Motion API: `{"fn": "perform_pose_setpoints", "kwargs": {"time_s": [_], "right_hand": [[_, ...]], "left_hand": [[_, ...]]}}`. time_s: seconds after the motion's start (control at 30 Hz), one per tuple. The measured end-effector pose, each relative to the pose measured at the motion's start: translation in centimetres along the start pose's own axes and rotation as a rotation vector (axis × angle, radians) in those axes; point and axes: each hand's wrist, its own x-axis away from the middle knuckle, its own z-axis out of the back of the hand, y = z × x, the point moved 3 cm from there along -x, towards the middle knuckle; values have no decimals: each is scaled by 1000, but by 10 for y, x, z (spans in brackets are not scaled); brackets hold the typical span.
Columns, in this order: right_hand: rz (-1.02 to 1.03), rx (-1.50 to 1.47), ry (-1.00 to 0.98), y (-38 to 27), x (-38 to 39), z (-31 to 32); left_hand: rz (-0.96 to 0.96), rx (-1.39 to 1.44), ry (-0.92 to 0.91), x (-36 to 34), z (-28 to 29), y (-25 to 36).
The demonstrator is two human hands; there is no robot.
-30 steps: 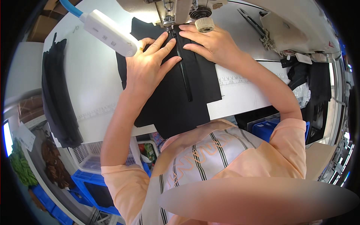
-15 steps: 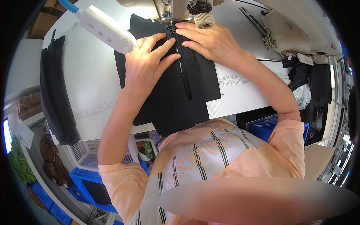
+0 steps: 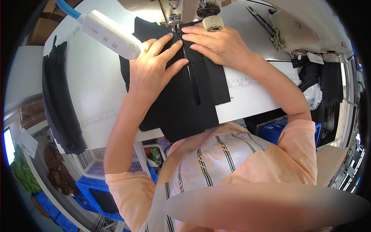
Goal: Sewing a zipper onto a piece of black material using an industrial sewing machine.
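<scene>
A black fabric piece (image 3: 176, 116) with a long zipper strip (image 3: 191, 83) lies beneath the sewing machine's presser foot (image 3: 176, 29). My left hand (image 3: 152, 65) rests on the cloth left of the zipper, fingers spread, its fingertips beside the strip just below the foot. My right hand (image 3: 220, 46) lies on the cloth to the right of the zipper, fingers stretched toward the foot. Both hands press on the fabric from above. A white device (image 3: 110, 34) on a blue cable hangs over my left fingers and hides part of them.
Black fabric strips (image 3: 62, 96) lie on the white table (image 3: 92, 89) at left. Tweezers (image 3: 259, 21) rest by the machine, whose knob (image 3: 212, 22) overhangs my right hand. Black cloth and plastic bags (image 3: 313, 94) are at right; a white basket (image 3: 96, 162) and blue crates (image 3: 94, 195) sit below.
Both hands stay on the cloth with only slight shifts. The zipper's teeth, visible earlier along the strip, now show less clearly, as a thin dark glossy line.
</scene>
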Motion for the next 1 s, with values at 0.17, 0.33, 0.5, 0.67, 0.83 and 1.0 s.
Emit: {"fn": "perform_pose_setpoints", "kwargs": {"time_s": [0.17, 0.33, 0.5, 0.67, 0.83, 1.0], "right_hand": [[1, 27, 11, 7, -2, -3], [6, 17, 13, 6, -3, -3], [-9, 14, 16, 5, -3, -4], [-126, -224, 28, 15, -11, -9], [-458, -226, -21, 10, -29, -14], [-472, -60, -100, 7, -39, -20]], "left_hand": [[26, 10, 1, -6, -4, -6], [14, -1, 5, -4, -5, -8], [21, -10, 25, -4, -5, -10], [-46, -112, 45, 2, -8, -4], [-17, -67, 40, 0, -7, -3], [-6, -69, 33, 0, -5, -2]]}}
